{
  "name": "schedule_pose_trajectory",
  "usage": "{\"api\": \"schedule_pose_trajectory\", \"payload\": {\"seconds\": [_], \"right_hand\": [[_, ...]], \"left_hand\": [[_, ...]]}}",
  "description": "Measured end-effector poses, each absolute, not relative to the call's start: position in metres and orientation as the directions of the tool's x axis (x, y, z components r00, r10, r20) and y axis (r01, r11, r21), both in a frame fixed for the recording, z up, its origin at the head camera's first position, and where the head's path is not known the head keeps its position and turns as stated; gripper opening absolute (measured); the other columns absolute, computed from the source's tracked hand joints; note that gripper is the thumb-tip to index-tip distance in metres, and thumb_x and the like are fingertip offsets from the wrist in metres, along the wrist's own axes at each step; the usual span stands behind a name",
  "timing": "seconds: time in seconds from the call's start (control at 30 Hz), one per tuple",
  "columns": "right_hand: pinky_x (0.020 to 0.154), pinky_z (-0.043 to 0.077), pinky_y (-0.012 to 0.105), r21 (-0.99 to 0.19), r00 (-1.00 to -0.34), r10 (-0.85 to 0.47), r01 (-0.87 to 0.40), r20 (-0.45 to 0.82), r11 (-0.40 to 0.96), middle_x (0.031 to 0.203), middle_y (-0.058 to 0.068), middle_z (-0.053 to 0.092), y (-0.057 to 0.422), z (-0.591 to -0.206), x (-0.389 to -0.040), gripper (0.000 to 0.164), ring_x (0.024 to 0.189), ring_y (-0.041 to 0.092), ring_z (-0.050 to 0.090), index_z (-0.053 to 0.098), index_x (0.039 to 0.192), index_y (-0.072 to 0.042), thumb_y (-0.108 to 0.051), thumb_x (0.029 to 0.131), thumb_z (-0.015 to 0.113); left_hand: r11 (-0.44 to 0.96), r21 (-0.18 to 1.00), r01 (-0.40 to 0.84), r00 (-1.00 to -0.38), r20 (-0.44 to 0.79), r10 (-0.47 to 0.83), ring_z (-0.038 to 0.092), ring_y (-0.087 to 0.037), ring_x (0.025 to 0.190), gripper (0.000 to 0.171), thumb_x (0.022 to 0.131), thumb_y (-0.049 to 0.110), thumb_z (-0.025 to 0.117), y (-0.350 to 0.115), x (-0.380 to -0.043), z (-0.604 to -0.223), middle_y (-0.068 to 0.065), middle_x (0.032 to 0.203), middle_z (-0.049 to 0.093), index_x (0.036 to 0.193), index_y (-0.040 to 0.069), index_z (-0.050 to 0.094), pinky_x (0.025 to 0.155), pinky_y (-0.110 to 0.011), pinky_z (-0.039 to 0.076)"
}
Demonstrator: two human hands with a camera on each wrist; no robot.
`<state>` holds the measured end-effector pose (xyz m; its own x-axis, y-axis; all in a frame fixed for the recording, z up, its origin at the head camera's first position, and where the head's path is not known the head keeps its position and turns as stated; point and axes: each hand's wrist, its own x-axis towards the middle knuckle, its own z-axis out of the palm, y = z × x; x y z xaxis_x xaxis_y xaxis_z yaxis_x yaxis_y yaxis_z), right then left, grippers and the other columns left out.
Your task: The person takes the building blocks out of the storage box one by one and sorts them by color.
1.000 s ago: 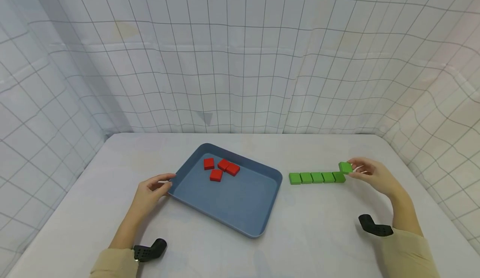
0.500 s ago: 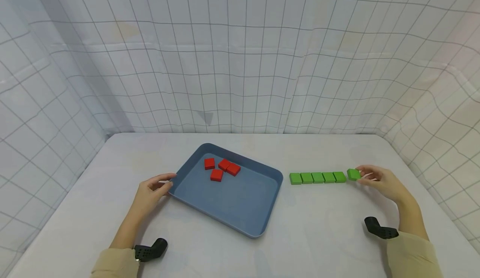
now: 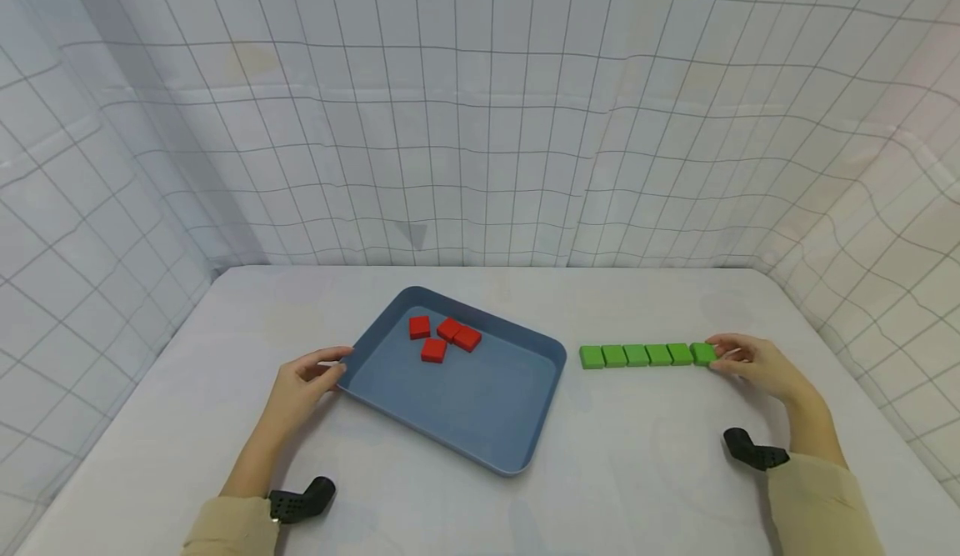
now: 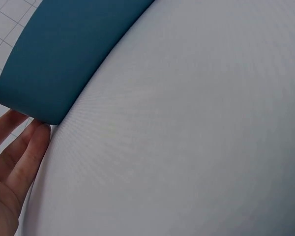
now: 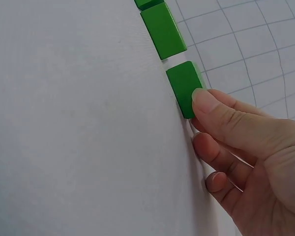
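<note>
On the right, my right hand (image 3: 761, 364) pinches a small green block (image 3: 702, 354) between thumb and fingers, low over the table. This block stands at the right end of a straight row of several green blocks (image 3: 636, 355); the right wrist view shows a narrow gap between it and the neighbouring block (image 5: 163, 30). My left hand (image 3: 296, 389) holds the left corner of a blue-grey tray (image 3: 450, 448), its fingertips at the rim and against the outer wall in the left wrist view. Several red blocks (image 3: 433, 350) lie in the tray's far left part.
The white table (image 3: 615, 456) carries the tray at an angle, left of the green row. White curtains with a grid pattern (image 3: 480, 164) hang behind the table and along both sides. A black wrist device (image 3: 302, 499) sits on each forearm.
My right hand has carried the green block from above the row's end down and slightly right, then left towards the last block. My left hand, the tray and the red blocks stay put.
</note>
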<state>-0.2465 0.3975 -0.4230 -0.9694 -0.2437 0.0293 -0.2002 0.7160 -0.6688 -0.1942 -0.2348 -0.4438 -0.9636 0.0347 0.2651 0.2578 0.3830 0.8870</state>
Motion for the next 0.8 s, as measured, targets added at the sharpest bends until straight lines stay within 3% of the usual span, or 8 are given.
{"api": "schedule_pose_trajectory", "payload": {"seconds": [0.43,0.8], "right_hand": [[0.058,0.045,0.023,-0.680,-0.968,-0.252,-0.176,-0.013,0.711,0.104,0.014,0.053,0.3959,-0.4218,-0.2483,0.042,0.079,0.002,0.050,0.050,0.123,0.006,-0.017,0.089,0.060],[0.060,0.045,0.023,-0.687,-0.969,-0.246,-0.157,-0.033,0.710,0.105,0.010,0.052,0.3964,-0.4234,-0.2485,0.044,0.080,0.003,0.050,0.049,0.124,0.004,-0.021,0.090,0.059]], "left_hand": [[0.372,0.893,0.254,-0.965,0.260,0.034,0.060,-0.002,0.085,0.029,0.090,0.008,0.057,-0.2349,-0.1935,-0.4444,0.005,0.110,0.061,0.116,-0.003,0.060,0.065,-0.022,0.053],[0.375,0.890,0.259,-0.963,0.266,0.033,0.060,-0.002,0.085,0.028,0.090,0.008,0.057,-0.2345,-0.1929,-0.4447,0.000,0.110,0.061,0.116,-0.004,0.060,0.065,-0.022,0.054]]}}
